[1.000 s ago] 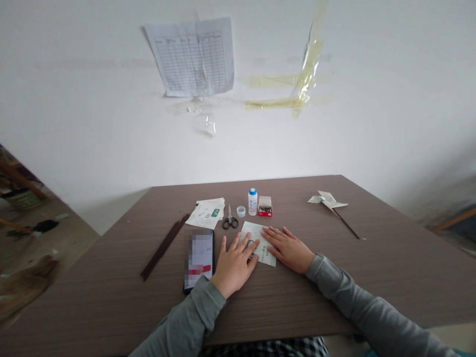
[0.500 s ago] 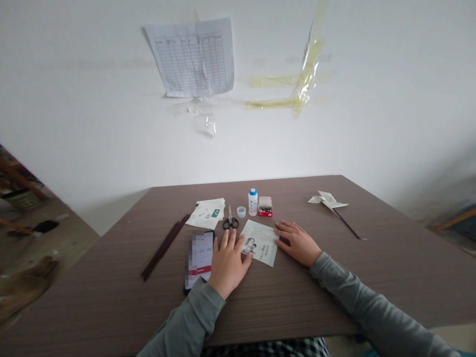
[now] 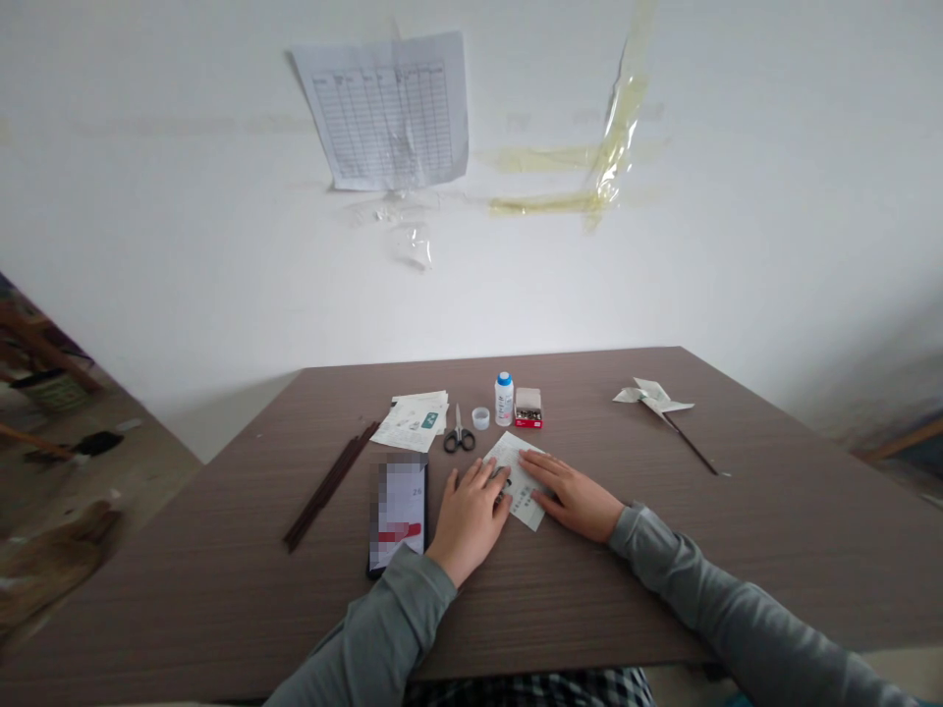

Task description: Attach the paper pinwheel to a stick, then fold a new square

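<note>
A small printed paper sheet (image 3: pixel 516 462) lies on the brown wooden table (image 3: pixel 663 550) in front of me. My left hand (image 3: pixel 471 516) rests flat on the sheet's left part, fingers stretched out. My right hand (image 3: pixel 571 491) lies flat on its right part, fingers pointing left. Both hands press the paper to the table and hold nothing.
A phone (image 3: pixel 399 511) lies left of my left hand, dark sticks (image 3: pixel 330 483) further left. Behind the sheet are scissors (image 3: pixel 458 434), a paper stack (image 3: pixel 413 420), a small cap (image 3: pixel 480 417), a white bottle (image 3: pixel 504 398) and a red box (image 3: pixel 527 407). A paper pinwheel (image 3: pixel 655 401) lies at the right.
Half a second ago my hands were apart at the sheet's edges. Now both have slid back onto the paper, and the sheet has turned slightly.
</note>
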The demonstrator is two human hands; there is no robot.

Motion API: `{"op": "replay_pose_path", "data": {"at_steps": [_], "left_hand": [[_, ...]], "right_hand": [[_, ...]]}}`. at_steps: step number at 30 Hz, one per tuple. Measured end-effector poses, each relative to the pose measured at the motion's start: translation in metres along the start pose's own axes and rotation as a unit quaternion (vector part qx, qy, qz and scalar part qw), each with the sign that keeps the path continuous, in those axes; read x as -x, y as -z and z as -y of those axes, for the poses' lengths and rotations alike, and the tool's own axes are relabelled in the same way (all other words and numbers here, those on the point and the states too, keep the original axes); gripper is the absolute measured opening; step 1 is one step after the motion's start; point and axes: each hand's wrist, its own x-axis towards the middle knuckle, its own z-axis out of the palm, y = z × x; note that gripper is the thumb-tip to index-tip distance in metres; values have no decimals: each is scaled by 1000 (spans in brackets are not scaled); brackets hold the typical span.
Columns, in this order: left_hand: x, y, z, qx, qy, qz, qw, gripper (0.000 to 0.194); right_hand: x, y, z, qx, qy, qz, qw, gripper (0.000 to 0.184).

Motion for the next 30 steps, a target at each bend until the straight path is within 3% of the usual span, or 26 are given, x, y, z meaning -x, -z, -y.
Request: {"op": "replay_pose_path", "data": {"at_steps": [7,18,24,30], "left_hand": [[2,1,0,-15,3,16,1000,54],[6,16,-1,-16,43,-8,999,51],[9,9,10,-20,38,-37,998,53],[7,8,7,-29,50,-15,998,54]], "right_hand": [[1,3,6,31,-14,24,999,59],[7,12,-20,55,-60,41,996,64],[9,15,-33,70,-80,-3,994,59],[9,16,-35,98,-77,-18,992,56]]}}
